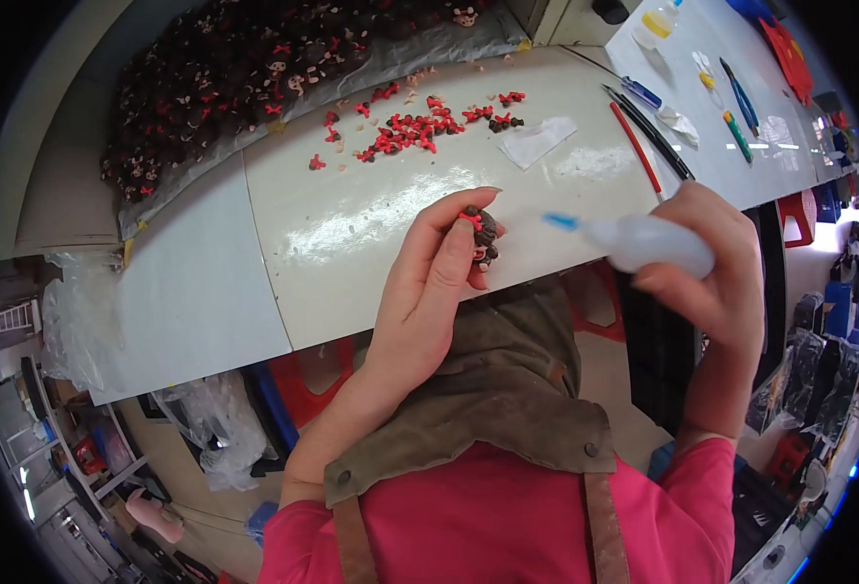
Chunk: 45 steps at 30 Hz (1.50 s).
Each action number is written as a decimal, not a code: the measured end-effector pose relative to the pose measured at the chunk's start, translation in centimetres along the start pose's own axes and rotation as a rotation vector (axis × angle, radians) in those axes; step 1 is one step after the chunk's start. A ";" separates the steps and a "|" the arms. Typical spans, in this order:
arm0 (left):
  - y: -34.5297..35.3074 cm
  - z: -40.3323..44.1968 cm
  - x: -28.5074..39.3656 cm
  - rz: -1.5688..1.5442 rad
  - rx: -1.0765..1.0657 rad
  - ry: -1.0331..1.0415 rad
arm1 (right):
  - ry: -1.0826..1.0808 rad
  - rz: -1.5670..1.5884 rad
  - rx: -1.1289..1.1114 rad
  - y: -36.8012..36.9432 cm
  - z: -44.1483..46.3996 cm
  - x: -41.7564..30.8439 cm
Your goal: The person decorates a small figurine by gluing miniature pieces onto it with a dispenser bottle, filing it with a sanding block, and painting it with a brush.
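My left hand (pixel 434 263) is wrapped round a small dark brown figurine (pixel 485 234) with a red bow-like part, above the front edge of the white table (pixel 351 253). To its right, my right hand (pixel 707 258) grips a translucent white squeeze bottle (pixel 658 245). The bottle's blue tip (pixel 560 222) points left toward the figurine, with a gap between them. Both the bottle and the tip are slightly blurred. Beyond my hands lies a scattered pile of small red and brown pieces (pixel 415 131).
Many dark figurines (pixel 225 88) fill a lined tray at the back left. A white paper (pixel 538 142), a red stick (pixel 636 146), black tweezers-like tools (pixel 655 131), a blue screwdriver (pixel 641 92), blue pliers (pixel 740 97) and a yellow-labelled bottle (pixel 657 23) lie or stand toward the right.
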<state>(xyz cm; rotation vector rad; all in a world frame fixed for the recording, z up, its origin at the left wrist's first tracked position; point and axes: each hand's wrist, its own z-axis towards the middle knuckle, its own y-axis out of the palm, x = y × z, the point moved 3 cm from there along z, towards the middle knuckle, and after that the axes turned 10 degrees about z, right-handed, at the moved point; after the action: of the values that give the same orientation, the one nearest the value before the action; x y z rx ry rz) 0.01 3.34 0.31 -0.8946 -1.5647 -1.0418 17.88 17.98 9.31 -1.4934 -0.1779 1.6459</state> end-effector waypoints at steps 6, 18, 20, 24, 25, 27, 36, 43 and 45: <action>-0.2 0.2 0.2 -0.093 -0.024 -0.071 | 0.255 0.347 0.468 0.4 -4.1 5.7; -0.3 0.2 -0.2 -0.099 -0.031 -0.045 | 0.276 0.406 0.694 0.1 -5.4 10.8; -0.4 0.3 -0.3 -0.124 -0.031 -0.037 | 0.291 0.452 0.692 -0.3 -6.0 12.0; -0.2 0.3 -0.2 -0.153 -0.011 -0.032 | 0.324 0.463 0.789 -0.5 -6.2 12.6; -0.2 0.3 -0.2 -0.160 -0.009 -0.032 | 0.312 0.474 0.838 -0.4 -6.0 12.6; -0.2 0.3 -0.1 -0.174 -0.005 -0.033 | 0.296 0.499 0.906 -0.5 -5.9 13.0; -0.2 0.4 -0.1 -0.244 0.014 -0.037 | 0.195 0.665 0.978 -1.0 -6.1 14.7; -0.2 0.5 -0.3 -0.208 0.069 -0.041 | 0.081 0.455 1.116 -6.2 -5.4 13.7; -0.1 0.4 -0.1 -0.194 0.078 -0.036 | 0.143 0.315 1.098 -7.6 -4.9 14.1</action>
<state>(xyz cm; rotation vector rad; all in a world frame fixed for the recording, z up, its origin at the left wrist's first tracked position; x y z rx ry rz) -0.19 3.69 0.10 -0.7223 -1.7375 -1.0969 27.44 29.87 2.40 -0.7727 0.9398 1.4400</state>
